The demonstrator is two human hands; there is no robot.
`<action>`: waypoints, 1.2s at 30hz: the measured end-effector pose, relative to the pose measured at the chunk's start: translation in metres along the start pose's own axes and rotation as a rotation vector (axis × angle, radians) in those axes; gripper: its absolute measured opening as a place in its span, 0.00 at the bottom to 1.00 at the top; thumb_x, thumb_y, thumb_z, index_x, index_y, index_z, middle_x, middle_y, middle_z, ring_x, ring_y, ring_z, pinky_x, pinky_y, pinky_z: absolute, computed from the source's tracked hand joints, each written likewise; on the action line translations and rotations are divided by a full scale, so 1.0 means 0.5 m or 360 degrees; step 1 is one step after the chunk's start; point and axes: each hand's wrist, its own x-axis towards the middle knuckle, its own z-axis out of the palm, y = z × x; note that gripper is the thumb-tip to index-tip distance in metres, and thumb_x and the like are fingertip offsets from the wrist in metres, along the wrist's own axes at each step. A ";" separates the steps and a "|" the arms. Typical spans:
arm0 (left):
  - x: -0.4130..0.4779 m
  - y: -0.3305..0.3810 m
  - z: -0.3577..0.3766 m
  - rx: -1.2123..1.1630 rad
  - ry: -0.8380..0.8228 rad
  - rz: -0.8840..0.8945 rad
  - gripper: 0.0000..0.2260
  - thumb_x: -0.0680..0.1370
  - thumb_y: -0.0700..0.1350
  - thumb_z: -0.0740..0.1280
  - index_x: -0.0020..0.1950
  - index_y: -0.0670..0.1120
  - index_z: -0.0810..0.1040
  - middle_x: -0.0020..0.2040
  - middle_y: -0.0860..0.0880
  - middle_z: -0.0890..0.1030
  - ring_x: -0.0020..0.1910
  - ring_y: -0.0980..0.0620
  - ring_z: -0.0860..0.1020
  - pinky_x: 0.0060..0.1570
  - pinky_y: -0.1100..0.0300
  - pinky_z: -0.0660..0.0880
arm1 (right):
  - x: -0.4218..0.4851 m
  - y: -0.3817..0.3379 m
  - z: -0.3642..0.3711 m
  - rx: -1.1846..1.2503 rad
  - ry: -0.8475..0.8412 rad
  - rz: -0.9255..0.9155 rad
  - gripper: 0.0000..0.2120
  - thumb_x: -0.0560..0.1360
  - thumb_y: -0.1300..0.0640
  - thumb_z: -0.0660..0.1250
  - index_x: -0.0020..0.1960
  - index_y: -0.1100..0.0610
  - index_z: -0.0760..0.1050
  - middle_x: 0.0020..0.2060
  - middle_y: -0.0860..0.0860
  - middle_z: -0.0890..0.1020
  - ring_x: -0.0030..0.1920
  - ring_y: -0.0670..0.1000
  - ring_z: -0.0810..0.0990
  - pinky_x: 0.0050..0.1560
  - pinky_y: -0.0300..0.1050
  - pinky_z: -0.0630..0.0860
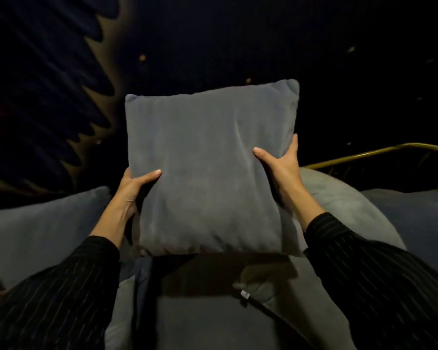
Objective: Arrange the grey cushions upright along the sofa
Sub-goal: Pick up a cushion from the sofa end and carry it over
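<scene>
Right now, cushion in the hands: a square grey cushion [208,170] is being held upright at the centre of the view, lifted clear above the sofa seat [213,322], its shadow falling on the seat below.
Left hand: the left hand [134,188] is gripping the cushion's edge at about 8 o'clock, thumb lying across the front face, the other fingers going out of sight behind the fabric.
Right hand: the right hand [281,160] is clamping the opposite edge at about 3 o'clock, thumb spread wide onto the front face, the remaining fingers pressed together and curling around the side.
Sleeves: both forearms are wearing dark striped sleeves [379,274], reaching in from 7 and 5 o'clock.
Second cushion: another grey cushion [41,233] is leaning at 9 o'clock, just beside the left wrist.
Third cushion: a paler rounded cushion [344,205] is sitting at 4 o'clock behind the right forearm; whether it is upright I cannot tell.
Flat cushion: one more grey cushion with a small white tag [245,294] is lying at 5 o'clock on the seat.
Rail: a brass-coloured rail [379,150] is curving across at 3 o'clock.
Wall: a dark wall with gold jagged patterning [106,84] is filling 10 to 2 o'clock.
</scene>
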 end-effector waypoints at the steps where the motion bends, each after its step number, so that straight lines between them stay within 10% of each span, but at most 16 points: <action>1: -0.002 -0.022 -0.044 -0.0042 0.0067 -0.0032 0.35 0.67 0.40 0.78 0.72 0.42 0.72 0.62 0.43 0.82 0.61 0.41 0.81 0.65 0.42 0.76 | -0.001 0.009 0.034 0.0014 -0.0082 0.0036 0.58 0.61 0.47 0.80 0.78 0.48 0.46 0.71 0.50 0.68 0.68 0.50 0.71 0.69 0.48 0.69; 7: -0.017 -0.148 -0.165 -0.0044 0.0358 -0.0159 0.43 0.67 0.32 0.78 0.77 0.45 0.60 0.71 0.45 0.74 0.67 0.44 0.75 0.69 0.44 0.72 | 0.017 0.087 0.150 -0.0004 -0.0457 0.0229 0.47 0.65 0.64 0.78 0.76 0.53 0.55 0.64 0.49 0.73 0.61 0.50 0.75 0.62 0.46 0.73; 16: 0.078 -0.370 -0.069 -0.0104 0.0267 -0.0381 0.42 0.71 0.27 0.74 0.78 0.48 0.57 0.70 0.47 0.72 0.67 0.44 0.74 0.69 0.40 0.72 | 0.105 0.276 0.088 -0.0138 -0.0321 0.0606 0.46 0.64 0.75 0.73 0.73 0.54 0.56 0.57 0.48 0.71 0.58 0.51 0.71 0.59 0.49 0.72; 21: 0.145 -0.468 0.009 -0.0118 0.0175 -0.0592 0.43 0.73 0.35 0.76 0.79 0.49 0.53 0.70 0.48 0.71 0.69 0.45 0.72 0.71 0.40 0.70 | 0.140 0.376 0.040 -0.0255 -0.0259 0.0676 0.51 0.62 0.76 0.73 0.75 0.52 0.51 0.71 0.52 0.66 0.69 0.56 0.66 0.63 0.52 0.73; 26: 0.155 -0.528 0.033 0.0045 0.0023 -0.0745 0.64 0.50 0.58 0.86 0.80 0.51 0.57 0.74 0.51 0.72 0.72 0.48 0.72 0.73 0.42 0.68 | 0.145 0.428 0.007 -0.0315 -0.0193 0.0730 0.49 0.64 0.76 0.70 0.76 0.53 0.49 0.72 0.52 0.64 0.69 0.56 0.65 0.51 0.39 0.73; 36: 0.131 -0.507 0.150 0.0797 0.0545 -0.0710 0.44 0.75 0.53 0.74 0.80 0.35 0.52 0.77 0.33 0.63 0.76 0.34 0.65 0.74 0.45 0.64 | 0.121 0.521 0.026 -0.0548 0.0009 0.0690 0.36 0.69 0.69 0.71 0.72 0.65 0.57 0.69 0.61 0.68 0.69 0.60 0.69 0.70 0.53 0.67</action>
